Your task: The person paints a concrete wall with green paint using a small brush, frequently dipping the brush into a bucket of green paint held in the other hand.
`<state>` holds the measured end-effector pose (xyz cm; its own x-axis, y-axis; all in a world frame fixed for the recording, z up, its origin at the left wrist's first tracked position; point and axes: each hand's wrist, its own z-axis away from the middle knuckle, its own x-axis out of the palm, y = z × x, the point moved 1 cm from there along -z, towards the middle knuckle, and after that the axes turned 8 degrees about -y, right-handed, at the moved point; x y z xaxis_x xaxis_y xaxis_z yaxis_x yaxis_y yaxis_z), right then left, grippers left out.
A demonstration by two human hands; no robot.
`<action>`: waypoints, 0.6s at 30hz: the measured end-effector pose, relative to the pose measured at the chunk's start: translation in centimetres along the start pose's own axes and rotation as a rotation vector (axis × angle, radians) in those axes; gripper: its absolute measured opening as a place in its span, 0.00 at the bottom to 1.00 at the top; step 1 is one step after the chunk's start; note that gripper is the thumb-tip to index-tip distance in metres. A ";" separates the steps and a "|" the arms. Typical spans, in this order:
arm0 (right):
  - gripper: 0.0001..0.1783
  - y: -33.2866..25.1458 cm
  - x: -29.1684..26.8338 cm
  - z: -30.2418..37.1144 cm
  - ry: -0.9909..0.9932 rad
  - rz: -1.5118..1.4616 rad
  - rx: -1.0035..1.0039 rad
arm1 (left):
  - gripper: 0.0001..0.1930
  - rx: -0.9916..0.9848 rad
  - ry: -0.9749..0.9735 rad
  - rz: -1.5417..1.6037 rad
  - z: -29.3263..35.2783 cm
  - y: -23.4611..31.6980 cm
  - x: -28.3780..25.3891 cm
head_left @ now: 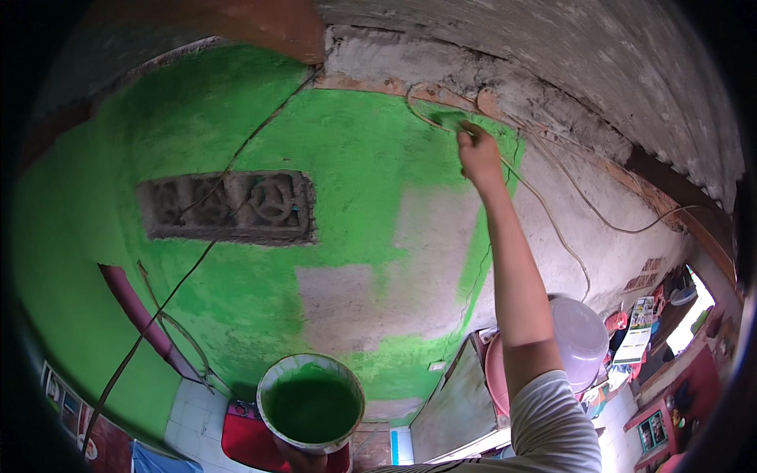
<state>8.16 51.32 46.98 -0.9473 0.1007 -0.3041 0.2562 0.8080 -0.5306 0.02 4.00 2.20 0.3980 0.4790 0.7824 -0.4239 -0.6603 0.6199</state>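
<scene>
My right hand [479,156] is raised high on the wall, its fingers closed round a paintbrush [449,120] whose green-wet head is blurred against the wall's upper edge. A pale cable [544,206] passes right by that hand. Low in the picture, my left hand [300,459] supports a white bucket [270,430] from below; most of its fingers are hidden. Green paint [313,402] fills much of the bucket. Fresh green covers most of the wall [355,150], while a bare greyish patch [339,307] shows in its middle.
A vent block [229,206] is set into the wall. In front of it a dark cable [189,276] slants across. A purple pipe [142,319] stands at lower left. To the right are a cabinet [457,402] and a translucent tub [579,339]. Corrugated roofing [599,71] hangs overhead.
</scene>
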 end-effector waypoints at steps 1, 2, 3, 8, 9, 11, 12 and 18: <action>0.23 -0.4 0.8 0.5 -0.027 -0.097 -0.015 | 0.47 0.024 -0.007 -0.062 0.1 -0.1 -0.2; 0.24 0.0 1.5 0.6 -0.024 -0.078 -0.055 | 0.47 0.049 -0.025 -0.128 0.0 -0.3 -0.1; 0.24 0.7 1.3 1.0 -0.011 -0.067 -0.045 | 0.47 0.073 -0.043 -0.194 0.0 -0.5 -0.1; 0.24 4.7 0.0 4.0 0.103 0.026 -0.003 | 0.48 0.188 -0.107 -0.537 0.3 -0.4 -0.2; 0.24 5.8 -0.5 4.8 0.145 0.074 0.043 | 0.49 0.202 -0.119 -0.596 0.2 -0.4 -0.3; 0.25 7.6 -3.0 5.9 0.219 0.043 0.075 | 0.49 0.239 -0.164 -0.697 0.2 -0.6 0.1; 0.25 8.5 -3.3 6.6 0.287 0.001 0.112 | 0.50 0.250 -0.173 -0.727 0.4 -0.6 0.1; 0.30 12.6 0.1 8.8 0.455 -0.190 0.281 | 0.52 0.200 -0.154 -0.619 0.3 -0.3 -1.2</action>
<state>12.96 56.39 33.26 -0.9531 0.2591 0.1564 0.0551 0.6568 -0.7521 -0.10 3.47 1.03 0.6375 0.7256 0.2589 0.0735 -0.3918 0.9171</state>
